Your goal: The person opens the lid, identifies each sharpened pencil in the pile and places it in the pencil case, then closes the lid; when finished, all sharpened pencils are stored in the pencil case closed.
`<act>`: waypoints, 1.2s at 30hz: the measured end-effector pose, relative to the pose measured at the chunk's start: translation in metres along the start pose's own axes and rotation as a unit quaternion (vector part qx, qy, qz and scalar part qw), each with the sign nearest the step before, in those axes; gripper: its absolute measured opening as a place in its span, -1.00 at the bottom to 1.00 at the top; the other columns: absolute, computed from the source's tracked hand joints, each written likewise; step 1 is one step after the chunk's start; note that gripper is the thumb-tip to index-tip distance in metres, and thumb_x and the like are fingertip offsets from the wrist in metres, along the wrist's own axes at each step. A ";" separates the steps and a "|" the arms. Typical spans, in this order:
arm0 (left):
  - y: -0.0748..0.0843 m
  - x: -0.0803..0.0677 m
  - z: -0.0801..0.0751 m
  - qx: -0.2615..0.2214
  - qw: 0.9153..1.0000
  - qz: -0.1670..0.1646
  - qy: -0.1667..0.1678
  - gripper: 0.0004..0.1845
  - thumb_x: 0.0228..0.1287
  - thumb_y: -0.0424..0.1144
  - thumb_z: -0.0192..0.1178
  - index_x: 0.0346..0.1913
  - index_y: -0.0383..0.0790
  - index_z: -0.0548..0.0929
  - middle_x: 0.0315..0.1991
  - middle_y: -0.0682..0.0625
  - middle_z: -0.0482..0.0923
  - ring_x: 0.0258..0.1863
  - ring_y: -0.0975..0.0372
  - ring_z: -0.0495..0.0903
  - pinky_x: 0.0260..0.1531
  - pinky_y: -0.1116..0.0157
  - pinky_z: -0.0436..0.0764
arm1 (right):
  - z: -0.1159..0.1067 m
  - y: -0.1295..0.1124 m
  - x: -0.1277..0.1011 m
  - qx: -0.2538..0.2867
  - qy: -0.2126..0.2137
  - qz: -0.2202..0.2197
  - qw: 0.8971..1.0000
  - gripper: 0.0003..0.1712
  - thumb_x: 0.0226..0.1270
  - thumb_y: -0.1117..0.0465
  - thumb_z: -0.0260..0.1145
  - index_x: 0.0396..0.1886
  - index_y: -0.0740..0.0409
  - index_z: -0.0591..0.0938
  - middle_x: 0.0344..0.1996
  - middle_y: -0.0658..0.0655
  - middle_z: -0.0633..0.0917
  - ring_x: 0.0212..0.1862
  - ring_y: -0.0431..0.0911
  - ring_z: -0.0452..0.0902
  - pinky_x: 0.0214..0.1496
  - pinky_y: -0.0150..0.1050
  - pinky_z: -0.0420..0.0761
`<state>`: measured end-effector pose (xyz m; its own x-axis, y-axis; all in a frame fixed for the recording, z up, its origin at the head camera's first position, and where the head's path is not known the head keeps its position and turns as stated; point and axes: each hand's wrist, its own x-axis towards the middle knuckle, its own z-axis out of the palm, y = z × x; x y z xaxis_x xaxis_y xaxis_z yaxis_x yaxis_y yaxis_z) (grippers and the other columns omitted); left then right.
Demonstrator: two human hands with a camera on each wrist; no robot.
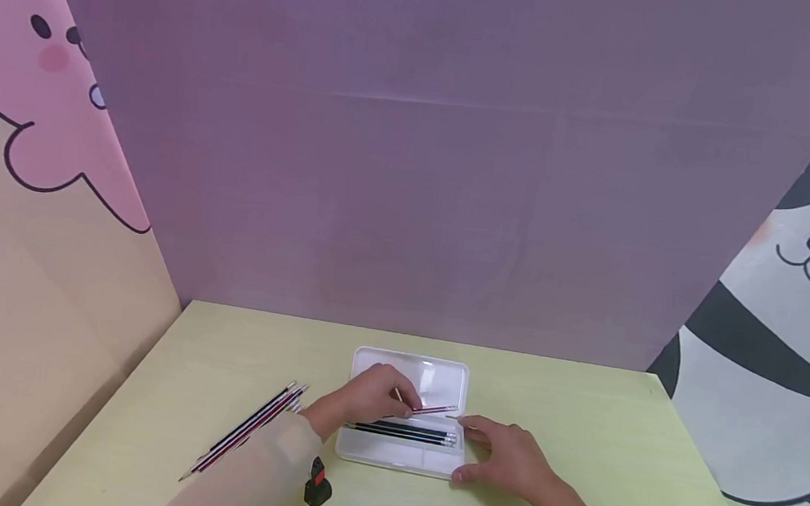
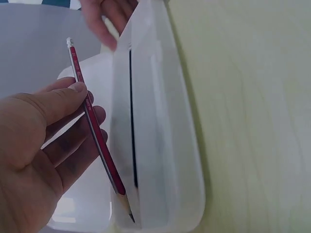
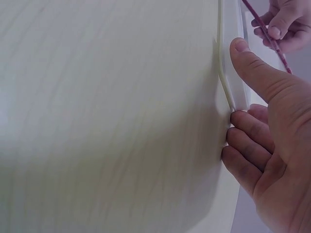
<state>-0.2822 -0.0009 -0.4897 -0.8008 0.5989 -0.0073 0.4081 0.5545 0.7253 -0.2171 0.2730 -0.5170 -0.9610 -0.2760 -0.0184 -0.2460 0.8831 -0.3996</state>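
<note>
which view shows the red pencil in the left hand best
Left wrist view: the red pencil shows whole, eraser to tip. Head view shows it small above the case; right wrist view catches only a stretch.

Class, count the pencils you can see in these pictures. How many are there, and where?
About 6: one pencil in the left hand, two in the case, roughly three loose pencils on the table; overlaps may hide more.

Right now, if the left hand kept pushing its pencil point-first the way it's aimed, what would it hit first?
Most likely the floor of the white pencil case: the left hand aims the red pencil tip into it, beside a dark pencil already inside.
</note>
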 end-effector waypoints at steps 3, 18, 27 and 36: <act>0.003 0.002 0.005 0.006 1.000 0.008 -0.006 -0.84 0.26 -0.38 0.42 -0.13 -0.11 0.86 -0.29 0.16 0.76 -0.31 0.38 0.60 -0.18 0.43 0.61 | 0.000 -0.001 0.001 -0.002 0.002 -0.005 1.000 0.03 -0.30 -0.39 0.65 0.28 -0.15 0.63 0.06 -0.16 0.78 0.17 0.07 0.64 0.26 0.16 0.48; 0.002 0.003 0.020 0.082 0.997 0.008 -0.011 -0.83 0.24 -0.40 0.42 -0.20 -0.05 0.87 -0.36 0.22 0.73 -0.36 0.42 0.53 -0.21 0.47 0.57 | -0.005 -0.003 0.001 -0.003 0.007 -0.008 1.000 0.04 -0.30 -0.39 0.65 0.29 -0.13 0.63 0.05 -0.16 0.78 0.18 0.12 0.64 0.28 0.18 0.47; 0.004 0.001 0.028 0.140 0.990 0.002 0.001 -0.85 0.23 -0.35 0.44 -0.31 0.02 0.87 -0.38 0.23 0.73 -0.37 0.42 0.50 -0.19 0.45 0.55 | -0.003 0.001 0.002 0.002 0.006 -0.011 1.000 0.05 -0.29 -0.40 0.64 0.29 -0.11 0.62 0.06 -0.13 0.78 0.18 0.13 0.64 0.27 0.21 0.47; 0.004 -0.003 0.030 0.190 0.982 0.017 -0.004 -0.89 0.25 -0.32 0.45 -0.26 0.00 0.88 -0.33 0.22 0.74 -0.34 0.45 0.51 -0.11 0.45 0.58 | 0.000 0.001 -0.001 0.005 0.005 -0.003 1.000 0.02 -0.30 -0.38 0.66 0.27 -0.14 0.64 0.08 -0.13 0.78 0.16 0.09 0.64 0.27 0.20 0.47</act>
<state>-0.2654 0.0166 -0.5074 -0.7811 0.6243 0.0064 0.5700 0.7089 0.4154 -0.2166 0.2741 -0.5175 -0.9609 -0.2768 -0.0069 -0.2499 0.8779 -0.4083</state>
